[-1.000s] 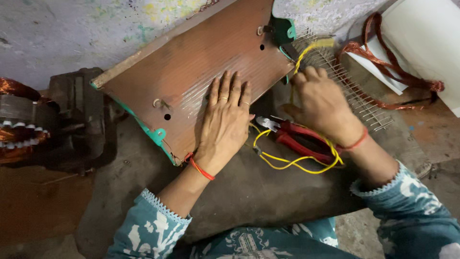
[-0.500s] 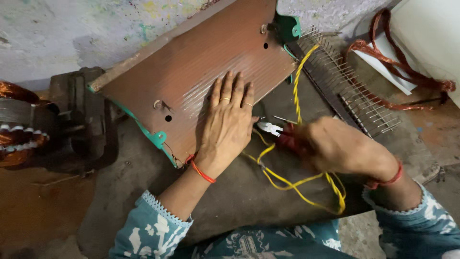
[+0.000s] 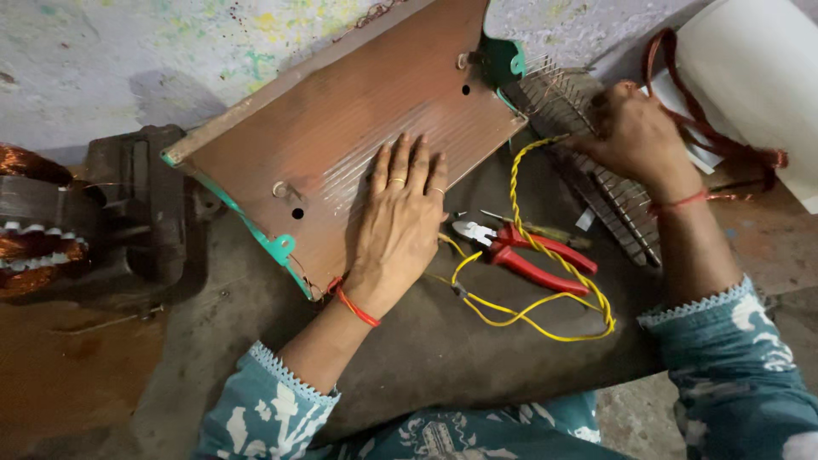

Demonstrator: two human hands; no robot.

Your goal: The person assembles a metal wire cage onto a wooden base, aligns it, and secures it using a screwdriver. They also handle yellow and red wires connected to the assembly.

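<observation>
head view: left hand point(image 3: 400, 226) flat on brown board point(image 3: 341, 145), long axis up-right

A dark mat point(image 3: 477, 366), seemingly over the floor, carries red pliers point(image 3: 532, 255), yellow wire point(image 3: 545, 311) and a wire grille point(image 3: 613, 204).

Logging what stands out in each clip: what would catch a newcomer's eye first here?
The brown board with green corner brackets fills the upper middle, with the left hand pressed flat on it. Below to the right lie red-handled pliers amid twisted yellow wire. The right hand reaches a wire comb rack at upper right.
</observation>
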